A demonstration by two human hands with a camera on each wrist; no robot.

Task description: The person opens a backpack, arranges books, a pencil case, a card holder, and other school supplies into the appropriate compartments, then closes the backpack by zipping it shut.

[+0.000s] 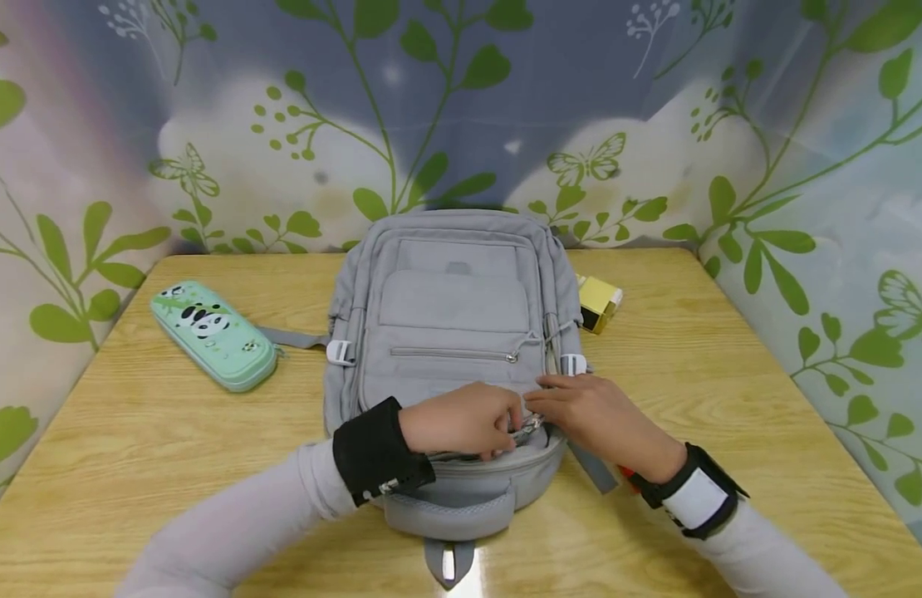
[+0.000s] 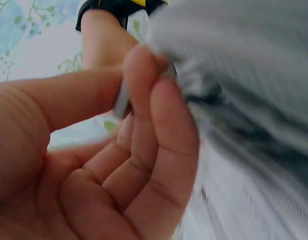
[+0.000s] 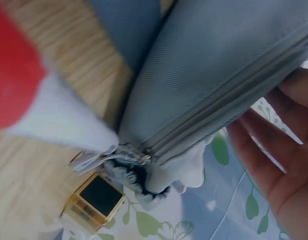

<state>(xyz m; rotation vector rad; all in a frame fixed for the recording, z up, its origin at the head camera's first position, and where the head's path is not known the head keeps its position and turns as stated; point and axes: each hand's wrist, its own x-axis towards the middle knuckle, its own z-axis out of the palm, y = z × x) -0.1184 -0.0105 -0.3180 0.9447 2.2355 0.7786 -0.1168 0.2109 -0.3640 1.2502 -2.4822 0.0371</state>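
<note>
A grey backpack (image 1: 453, 299) lies flat, its carry handle (image 1: 449, 515) toward me. My left hand (image 1: 461, 419) is over the open zipper near the bag's top end. Between its thumb and index finger it pinches a small grey zipper pull (image 2: 123, 102), blurred in the left wrist view. At the right end of the same opening my right hand (image 1: 599, 415) touches the bag with its fingers extended. In the right wrist view those fingers (image 3: 261, 145) lie straight along the far side of the zippered edge. The inside of the compartment is mostly hidden.
A mint-green pencil case (image 1: 214, 336) with a panda picture lies left of the bag. Beyond its right side sits a gold box-like item (image 1: 599, 301) with a black face. A red and white object (image 3: 16, 70) is partly hidden by my right wrist. A leaf-patterned curtain surrounds the wooden table (image 1: 730, 374).
</note>
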